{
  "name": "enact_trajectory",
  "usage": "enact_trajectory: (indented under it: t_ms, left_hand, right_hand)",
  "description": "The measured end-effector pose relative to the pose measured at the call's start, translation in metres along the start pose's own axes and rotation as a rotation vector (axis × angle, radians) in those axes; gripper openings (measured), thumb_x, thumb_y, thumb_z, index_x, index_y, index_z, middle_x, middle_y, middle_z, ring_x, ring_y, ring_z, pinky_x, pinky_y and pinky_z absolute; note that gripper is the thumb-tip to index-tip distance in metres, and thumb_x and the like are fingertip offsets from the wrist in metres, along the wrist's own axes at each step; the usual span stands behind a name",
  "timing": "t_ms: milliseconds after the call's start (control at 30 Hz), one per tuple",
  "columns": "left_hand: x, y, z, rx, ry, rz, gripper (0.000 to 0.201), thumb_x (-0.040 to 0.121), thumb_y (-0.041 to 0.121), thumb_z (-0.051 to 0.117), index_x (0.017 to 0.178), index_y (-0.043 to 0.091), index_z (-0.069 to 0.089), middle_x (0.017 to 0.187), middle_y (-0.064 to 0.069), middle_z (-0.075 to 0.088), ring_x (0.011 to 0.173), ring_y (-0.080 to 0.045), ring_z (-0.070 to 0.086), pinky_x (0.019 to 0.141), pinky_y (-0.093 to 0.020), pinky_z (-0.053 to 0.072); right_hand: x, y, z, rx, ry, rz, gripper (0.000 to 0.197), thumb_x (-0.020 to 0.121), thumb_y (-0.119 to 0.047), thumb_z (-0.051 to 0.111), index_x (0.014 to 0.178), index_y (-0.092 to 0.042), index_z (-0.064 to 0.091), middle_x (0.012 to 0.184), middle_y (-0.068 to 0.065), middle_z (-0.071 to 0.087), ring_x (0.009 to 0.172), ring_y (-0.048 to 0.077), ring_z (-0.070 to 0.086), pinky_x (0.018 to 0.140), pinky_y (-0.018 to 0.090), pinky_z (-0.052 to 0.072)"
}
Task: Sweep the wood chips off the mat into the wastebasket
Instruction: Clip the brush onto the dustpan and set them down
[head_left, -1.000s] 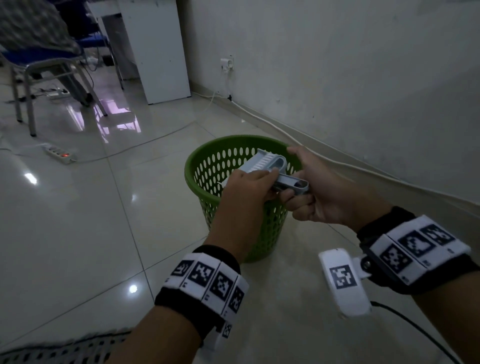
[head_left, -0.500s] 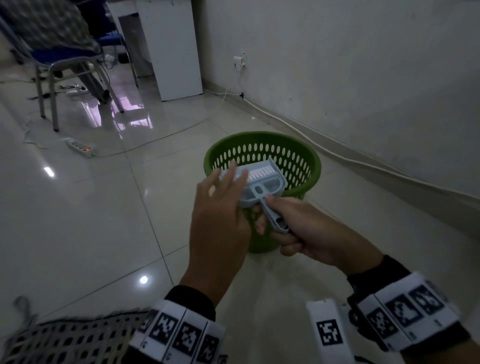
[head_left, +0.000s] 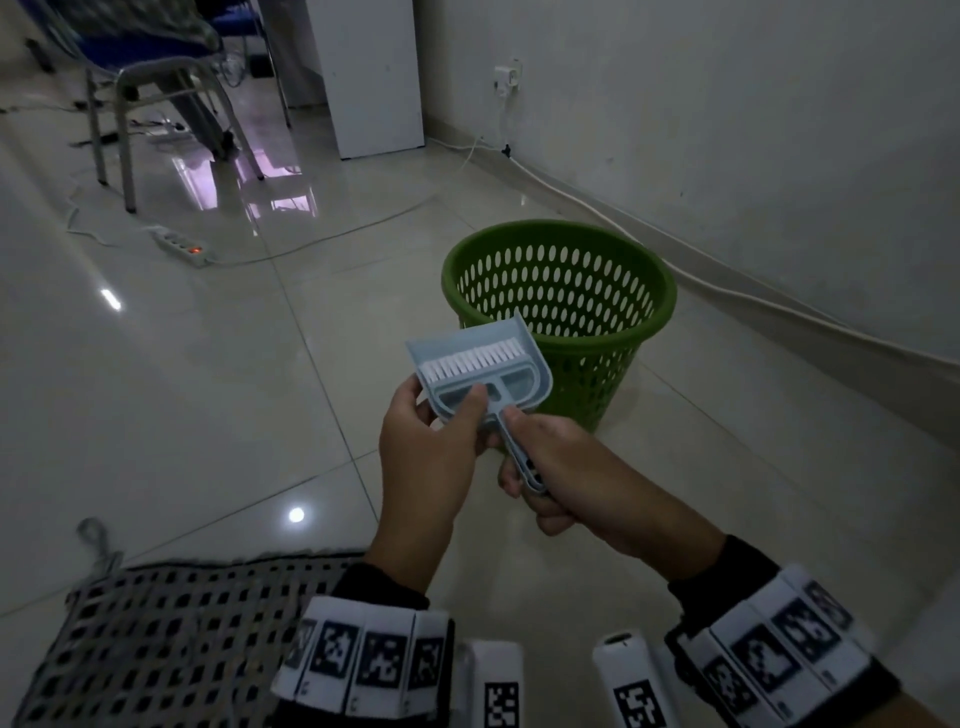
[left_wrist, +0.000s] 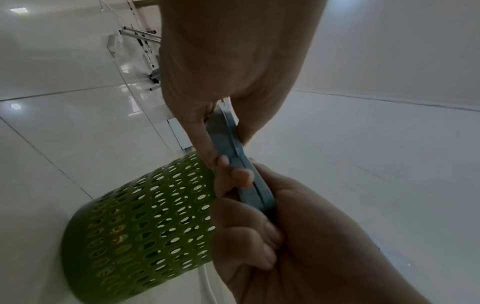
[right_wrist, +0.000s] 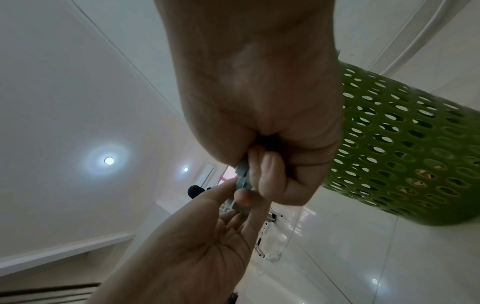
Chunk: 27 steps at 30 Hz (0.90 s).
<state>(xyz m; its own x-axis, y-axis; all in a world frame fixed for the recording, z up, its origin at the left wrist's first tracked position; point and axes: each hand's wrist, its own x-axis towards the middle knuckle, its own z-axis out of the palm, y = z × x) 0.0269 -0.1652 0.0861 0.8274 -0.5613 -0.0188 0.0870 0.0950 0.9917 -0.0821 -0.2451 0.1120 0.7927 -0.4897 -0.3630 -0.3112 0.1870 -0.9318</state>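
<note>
Gripping the pale blue plastic dustpan-and-brush set (head_left: 480, 370) in both hands, left hand (head_left: 427, 457) pinching its pan and right hand (head_left: 566, 467) wrapped round its handle, you seem finished emptying into the green perforated plastic wastebasket (head_left: 561, 312) at one o'clock; next, carry it to the black-and-white woven mat (head_left: 171, 639) at seven o'clock.

Wastebasket (head_left: 558, 317) on floor (head_left: 208, 405) by wall (head_left: 753, 130), mat (head_left: 171, 639) nearer left, chair (head_left: 150, 78) far left

We see a pale blue dustpan (head_left: 511, 358) at the middle of the head view, held up off the floor, its small brush (head_left: 467, 366) nested inside with white bristles pointing to the pan's open edge. Behind it, in the upper right of centre, stands the green wastebasket (head_left: 561, 312), upright on the tiles, its wall pierced with oval holes. The dark woven mat (head_left: 171, 639) lies flat in the lower left corner. We cannot make out wood chips on it
</note>
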Motion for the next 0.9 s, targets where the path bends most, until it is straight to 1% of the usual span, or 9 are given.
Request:
enact_trajectory:
  t_ms: [167,300,400,467,533,600,733,833,900]
  left_hand:
    - [0.000,-0.005,-0.005,0.010,0.021,-0.006,0.051,0.084,0.019,0.078,0.130,0.015,0.058,0.114,-0.006,0.072,0.101,-0.022,0.072,0.077,-0.045,0.062]
    - [-0.002,-0.007,-0.010,-0.031,-0.119,-0.123,0.049,0.086,0.006,0.075,0.130,0.013,0.057,0.116,-0.007,0.071,0.100,-0.021,0.072,0.079,-0.040,0.062]
    - [-0.006,-0.012,-0.012,0.040,-0.205,-0.220,0.064,0.086,0.022,0.078,0.142,0.023,0.047,0.127,0.001,0.066,0.110,-0.018,0.067,0.091,-0.043,0.058]
    - [-0.014,-0.021,-0.013,0.086,-0.175,-0.240,0.066,0.088,0.033,0.074,0.146,0.028,0.043,0.130,0.005,0.061,0.113,-0.014,0.063,0.092,-0.041,0.056]
    - [-0.023,-0.037,-0.014,0.136,-0.135,-0.228,0.053,0.092,0.035,0.070,0.141,0.031,0.050,0.127,0.008,0.062,0.108,-0.007,0.061,0.086,-0.032,0.055]
    - [-0.033,-0.056,-0.015,0.191,-0.141,-0.233,0.042,0.094,0.032,0.067,0.134,0.033,0.055,0.122,0.010,0.062,0.102,-0.002,0.060,0.076,-0.026,0.052]
    - [-0.053,-0.096,-0.021,0.304,-0.230,-0.306,0.033,0.095,0.027,0.066,0.126,0.034,0.059,0.114,0.012,0.063,0.092,0.000,0.061,0.065,-0.022,0.048]
    - [-0.067,-0.120,-0.025,0.392,-0.264,-0.341,0.029,0.094,0.022,0.065,0.119,0.035,0.060,0.109,0.011,0.065,0.084,-0.002,0.062,0.058,-0.017,0.046]
    - [-0.077,-0.133,-0.025,0.414,-0.283,-0.366,0.027,0.094,0.017,0.065,0.113,0.036,0.061,0.106,0.006,0.067,0.074,-0.006,0.062,0.052,-0.015,0.046]
  right_hand:
    - [0.001,0.009,0.007,-0.015,0.047,-0.033,0.046,0.104,-0.041,0.038,0.112,0.001,0.055,0.060,0.005,0.053,0.037,0.013,0.030,0.042,0.020,0.027]
    - [-0.001,0.020,0.005,-0.120,0.076,-0.020,0.040,0.105,-0.039,0.036,0.109,-0.004,0.056,0.068,0.006,0.060,0.039,0.016,0.045,0.041,0.023,0.037]
    - [-0.004,0.038,-0.001,-0.055,0.190,0.060,0.037,0.103,-0.042,0.036,0.106,-0.011,0.057,0.071,0.003,0.066,0.053,0.014,0.055,0.045,0.025,0.044]
    - [-0.009,0.061,-0.006,0.091,0.318,0.161,0.033,0.103,-0.041,0.038,0.104,-0.015,0.059,0.080,-0.001,0.071,0.064,0.015,0.052,0.052,0.028,0.052]
    - [-0.014,0.088,-0.012,0.258,0.402,0.298,0.030,0.103,-0.040,0.040,0.100,-0.019,0.061,0.089,-0.001,0.067,0.065,0.016,0.046,0.063,0.032,0.053]
    - [-0.014,0.117,-0.020,0.367,0.444,0.417,0.030,0.102,-0.040,0.042,0.096,-0.021,0.064,0.088,0.003,0.056,0.064,0.017,0.045,0.069,0.035,0.051]
    - [0.005,0.159,-0.033,0.563,0.530,0.508,0.030,0.104,-0.035,0.041,0.091,-0.018,0.062,0.088,0.006,0.049,0.068,0.020,0.044,0.075,0.040,0.049]
    - [0.030,0.182,-0.037,0.656,0.625,0.510,0.029,0.106,-0.028,0.036,0.091,-0.014,0.057,0.076,0.008,0.047,0.061,0.020,0.043,0.066,0.037,0.048]
    - [0.046,0.195,-0.039,0.694,0.688,0.493,0.030,0.106,-0.022,0.036,0.084,-0.013,0.054,0.070,0.008,0.047,0.057,0.019,0.041,0.064,0.035,0.046]
